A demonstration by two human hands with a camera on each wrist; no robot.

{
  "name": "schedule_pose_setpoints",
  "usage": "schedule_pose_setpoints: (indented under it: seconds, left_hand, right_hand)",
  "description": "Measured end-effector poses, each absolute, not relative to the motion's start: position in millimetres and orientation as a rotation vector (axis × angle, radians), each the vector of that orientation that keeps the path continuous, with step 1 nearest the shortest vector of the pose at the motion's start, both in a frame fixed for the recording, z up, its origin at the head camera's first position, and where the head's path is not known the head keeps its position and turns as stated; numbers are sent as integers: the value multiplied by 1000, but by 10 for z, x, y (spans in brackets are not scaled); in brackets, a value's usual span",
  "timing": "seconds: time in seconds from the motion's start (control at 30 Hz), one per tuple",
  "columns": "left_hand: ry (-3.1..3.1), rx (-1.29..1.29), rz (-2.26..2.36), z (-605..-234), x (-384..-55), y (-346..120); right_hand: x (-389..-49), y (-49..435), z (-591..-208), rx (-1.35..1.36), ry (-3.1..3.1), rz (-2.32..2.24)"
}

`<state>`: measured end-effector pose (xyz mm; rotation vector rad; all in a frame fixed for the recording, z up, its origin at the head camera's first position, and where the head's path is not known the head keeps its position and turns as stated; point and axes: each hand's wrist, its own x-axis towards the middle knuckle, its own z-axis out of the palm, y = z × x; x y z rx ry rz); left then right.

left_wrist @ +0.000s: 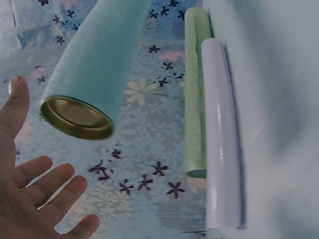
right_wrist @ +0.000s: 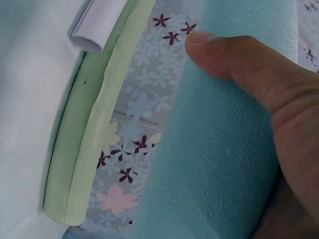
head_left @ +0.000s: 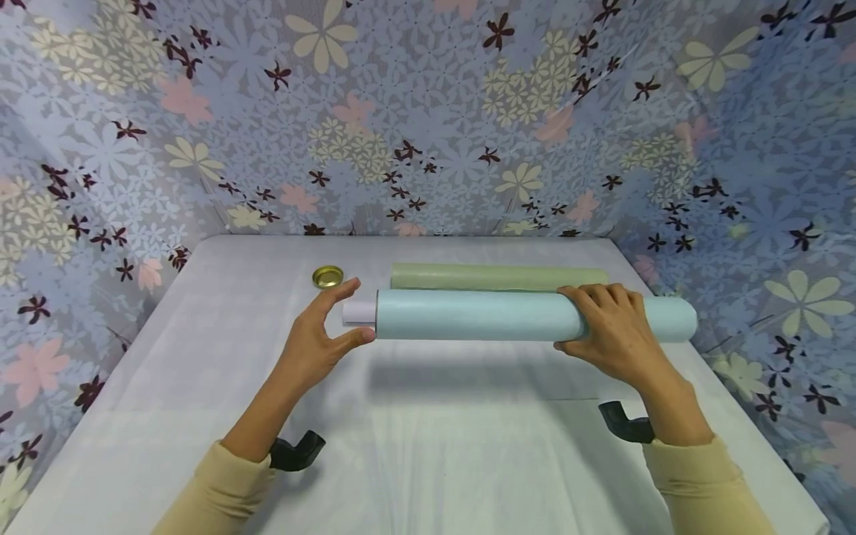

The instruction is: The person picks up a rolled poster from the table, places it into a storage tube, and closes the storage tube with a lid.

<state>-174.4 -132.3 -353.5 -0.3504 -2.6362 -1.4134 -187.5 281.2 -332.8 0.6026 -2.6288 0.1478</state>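
Flowered cloth hangs behind a white-covered counter [head_left: 200, 357]. Above it the right hand [head_left: 611, 331] grips a light blue tube [head_left: 481, 316] near its right end, fingers over the top and thumb on its side, holding it level. The left hand [head_left: 321, 334] is spread open at the tube's gold-capped left end, thumb tip touching the rim. Behind lie a white roll [left_wrist: 222, 134], a green roll [head_left: 495, 276] and a gold lid [head_left: 328, 276].

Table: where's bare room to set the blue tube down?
Free: the wide near strip of the table between both forearms, and the left side below the gold lid. Crowded: the far edge, where the green roll and white roll lie behind the blue tube gripped by the right hand.
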Motion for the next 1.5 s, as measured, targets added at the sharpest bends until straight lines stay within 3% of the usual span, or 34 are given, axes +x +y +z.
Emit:
schedule_pose_setpoints:
  seconds: [0.33, 0.57, 1.5]
  left_hand:
    - [-2473, -672, -720, -3442, -1592, -1208]
    - [-2492, -747, -424, -3451, -1492, -1188]
    - [-2656, -812, -376, -4180, -1123, -1349]
  right_hand:
    - [-1748, 2645, -3382, 610, -2636, 140]
    - [-1662, 2531, -3480, 628, -2631, 149]
    - [-1170, 2243, -4074, 610, -2844, 115]
